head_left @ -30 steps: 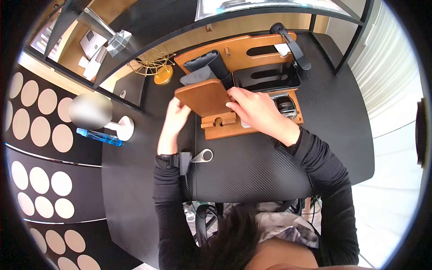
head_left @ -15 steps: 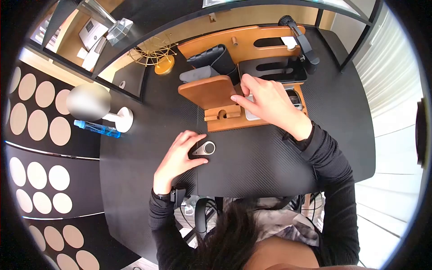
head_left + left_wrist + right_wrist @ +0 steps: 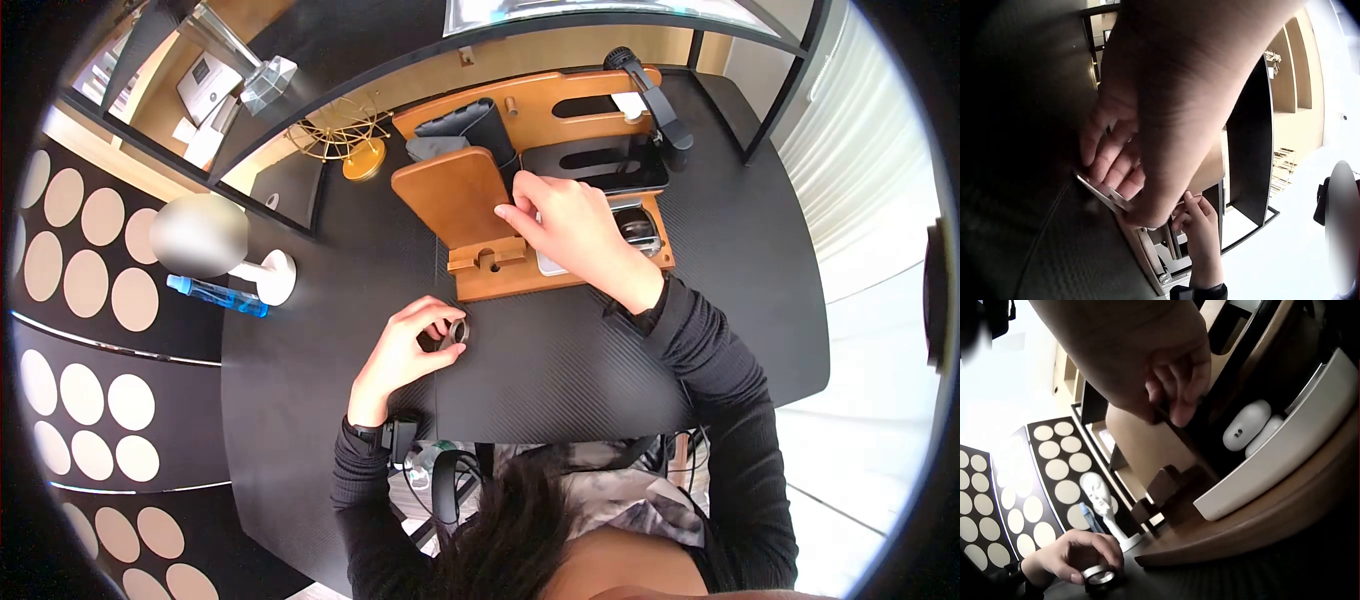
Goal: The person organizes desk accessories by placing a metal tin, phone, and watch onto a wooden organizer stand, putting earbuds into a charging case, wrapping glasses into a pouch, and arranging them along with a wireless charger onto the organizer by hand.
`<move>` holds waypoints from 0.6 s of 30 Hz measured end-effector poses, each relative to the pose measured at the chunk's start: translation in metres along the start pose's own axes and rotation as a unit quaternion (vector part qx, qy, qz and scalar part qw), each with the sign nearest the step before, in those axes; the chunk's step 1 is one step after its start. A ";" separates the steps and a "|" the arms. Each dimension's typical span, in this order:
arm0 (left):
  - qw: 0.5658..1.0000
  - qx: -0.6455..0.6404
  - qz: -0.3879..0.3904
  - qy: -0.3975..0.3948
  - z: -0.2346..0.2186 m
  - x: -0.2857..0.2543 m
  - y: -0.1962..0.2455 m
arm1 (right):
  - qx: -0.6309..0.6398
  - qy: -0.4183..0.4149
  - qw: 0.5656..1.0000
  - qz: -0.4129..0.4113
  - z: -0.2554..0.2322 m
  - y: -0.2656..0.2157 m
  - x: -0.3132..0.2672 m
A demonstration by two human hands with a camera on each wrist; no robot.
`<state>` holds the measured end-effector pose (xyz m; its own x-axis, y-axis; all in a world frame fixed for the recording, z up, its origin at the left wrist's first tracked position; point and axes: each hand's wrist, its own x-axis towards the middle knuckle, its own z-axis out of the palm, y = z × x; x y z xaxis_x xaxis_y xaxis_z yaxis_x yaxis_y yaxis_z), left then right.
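Observation:
My left hand [image 3: 392, 355] pinches a small silver piece with a round ring end [image 3: 458, 331] between thumb and fingers, low over the black desk; it appears tilted up. In the right wrist view its ring [image 3: 1099, 575] shows in that hand [image 3: 1079, 555]. An upright brown wooden panel [image 3: 452, 198] rises from a wooden organizer [image 3: 500, 286] with a notched ledge at its foot. At the panel's right edge, my right hand [image 3: 580, 240] holds on with thumb in front and fingers curled behind. White earbud case halves [image 3: 1247, 426] lie in a pale tray [image 3: 1285, 447].
Behind the panel are a black folded case [image 3: 480, 130], a black tray [image 3: 600, 165] and headphones [image 3: 655, 100]. A gold wheel ornament [image 3: 363, 160], white head stand [image 3: 275, 278] and blue bottle [image 3: 218, 296] stand left. A black shelf frame [image 3: 385, 75] crosses above.
My left hand has moved from behind the panel's left side down to the ringed piece and taken hold of it, tilting it up. My right hand has stayed near the panel's right edge.

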<state>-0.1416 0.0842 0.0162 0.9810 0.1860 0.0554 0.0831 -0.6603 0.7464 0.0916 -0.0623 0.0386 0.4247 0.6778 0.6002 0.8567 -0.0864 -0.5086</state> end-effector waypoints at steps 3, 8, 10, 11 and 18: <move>0.997 -0.079 0.015 0.005 -0.003 0.006 0.004 | -0.015 -0.033 0.999 -0.007 -0.007 -0.003 0.001; 0.985 -0.131 0.068 0.089 -0.003 0.027 0.019 | -0.014 -0.046 0.999 -0.004 -0.015 -0.006 0.002; 0.982 -0.113 0.093 0.120 -0.002 0.037 0.025 | 0.014 -0.064 0.998 -0.004 -0.019 -0.011 0.001; 0.980 -0.092 0.112 0.136 -0.002 0.042 0.029 | 0.042 -0.081 0.996 -0.004 -0.021 -0.014 0.000; 0.942 0.030 0.226 0.247 0.009 0.068 0.045 | 0.185 -0.145 0.971 -0.031 -0.026 -0.033 -0.008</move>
<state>-0.0695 0.0607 0.0478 0.7180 0.1817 0.6719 -0.2992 -0.7910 0.5336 0.0676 -0.0840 0.0665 0.2294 0.8556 0.4641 0.6908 0.1929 -0.6969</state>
